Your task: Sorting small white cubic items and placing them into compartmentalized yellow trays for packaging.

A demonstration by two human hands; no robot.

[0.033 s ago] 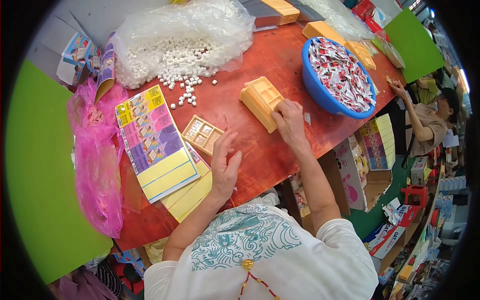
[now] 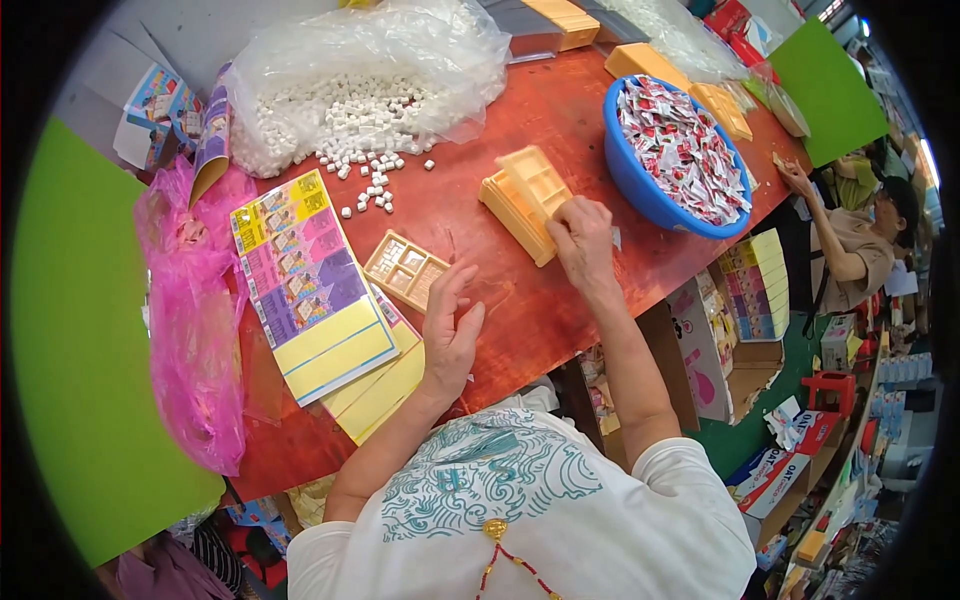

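The right hand point(image 2: 587, 240) pinches a pale-orange plastic compartment tray point(image 2: 535, 178) by its near end, askew atop a matching stack point(image 2: 505, 212) left of that round blue plastic basin point(image 2: 622, 160); the half-open, empty left hand point(image 2: 452, 325) is beside a beige compartmented plastic tray point(image 2: 405, 272).

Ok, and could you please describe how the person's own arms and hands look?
The left hand and right hand are bare, without gloves; I see no watch or bracelet. Both forearms are uncovered. The short sleeves are plain white, part of a white T-shirt with a teal wave-like print.
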